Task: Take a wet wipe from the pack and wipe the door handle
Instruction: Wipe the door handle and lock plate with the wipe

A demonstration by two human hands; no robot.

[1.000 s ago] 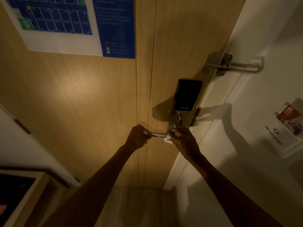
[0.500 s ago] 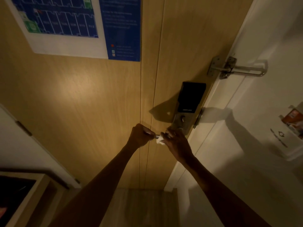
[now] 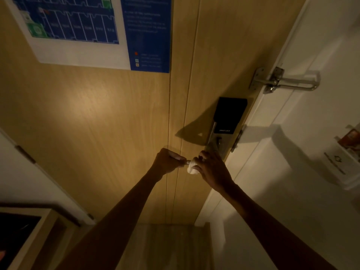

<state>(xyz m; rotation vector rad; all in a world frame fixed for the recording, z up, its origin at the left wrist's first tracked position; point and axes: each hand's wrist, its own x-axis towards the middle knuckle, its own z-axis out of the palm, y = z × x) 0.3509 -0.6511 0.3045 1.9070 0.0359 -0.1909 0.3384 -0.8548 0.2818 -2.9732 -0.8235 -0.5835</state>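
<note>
A metal lever door handle (image 3: 187, 162) sticks out from the smart lock (image 3: 227, 121) on the wooden door (image 3: 97, 117). My left hand (image 3: 167, 161) is closed around the free end of the handle. My right hand (image 3: 211, 168) holds a crumpled white wet wipe (image 3: 191, 167) wrapped on the handle, close to my left hand. Only a short bit of bare metal shows between the two hands. The wipe pack is not in view.
A metal swing-bar door guard (image 3: 284, 80) bridges the door and the white frame (image 3: 272, 145). A blue floor-plan notice (image 3: 93, 28) hangs on the door. A wall holder with leaflets (image 3: 344, 149) is at right. A wooden cabinet edge (image 3: 33, 230) sits at lower left.
My right hand has slid the wipe along the handle from the lock end leftward toward my left hand. The left hand has kept its grip on the handle's end.
</note>
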